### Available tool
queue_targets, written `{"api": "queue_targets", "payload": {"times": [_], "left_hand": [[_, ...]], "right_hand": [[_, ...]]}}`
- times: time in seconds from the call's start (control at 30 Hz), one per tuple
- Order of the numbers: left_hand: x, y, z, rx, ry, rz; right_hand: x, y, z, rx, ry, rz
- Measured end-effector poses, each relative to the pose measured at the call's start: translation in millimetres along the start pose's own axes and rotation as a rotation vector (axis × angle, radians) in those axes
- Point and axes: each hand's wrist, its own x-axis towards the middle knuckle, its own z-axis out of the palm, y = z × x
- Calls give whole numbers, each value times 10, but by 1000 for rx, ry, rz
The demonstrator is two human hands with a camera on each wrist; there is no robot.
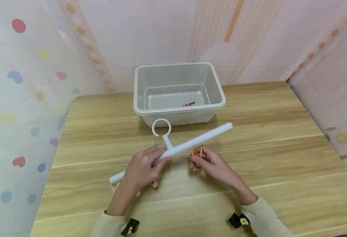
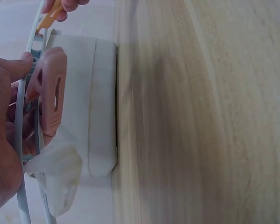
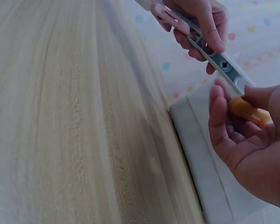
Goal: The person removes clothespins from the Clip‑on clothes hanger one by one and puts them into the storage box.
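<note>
A white bar-shaped hanger (image 1: 188, 142) with a ring hook (image 1: 161, 127) is held above the wooden table. My left hand (image 1: 142, 168) grips its bar left of the hook stem. Pink clips (image 1: 154, 183) hang under that hand; one pink clip (image 2: 52, 95) and a white clip (image 2: 60, 175) show in the left wrist view. My right hand (image 1: 210, 161) pinches an orange clip (image 1: 196, 154) just below the bar; the orange clip (image 3: 250, 110) lies between thumb and fingers in the right wrist view. The hanger bar (image 3: 214, 58) shows there too.
A grey plastic tub (image 1: 212, 106) stands behind the hanger with one pink clip (image 1: 189, 104) on its floor. The wooden table (image 1: 280, 158) spreads to both sides. A dotted curtain (image 1: 19, 98) hangs at the left; a wall is behind.
</note>
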Motion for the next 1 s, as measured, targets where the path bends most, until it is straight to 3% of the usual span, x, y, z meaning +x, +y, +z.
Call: {"api": "queue_targets", "payload": {"times": [0.27, 0.77, 0.9, 1.0], "left_hand": [[-5, -10, -8, -32, -1, 12], [-11, -5, -3, -170, 38, 18], [-22, 4, 10, -187, 53, 11], [-26, 11, 15, -180, 60, 15]], "right_hand": [[-17, -14, -42, 40, -28, -35], [-13, 19, -50, 392, -169, -36], [17, 35, 15, 406, -137, -83], [38, 38, 77, 339, -46, -107]]}}
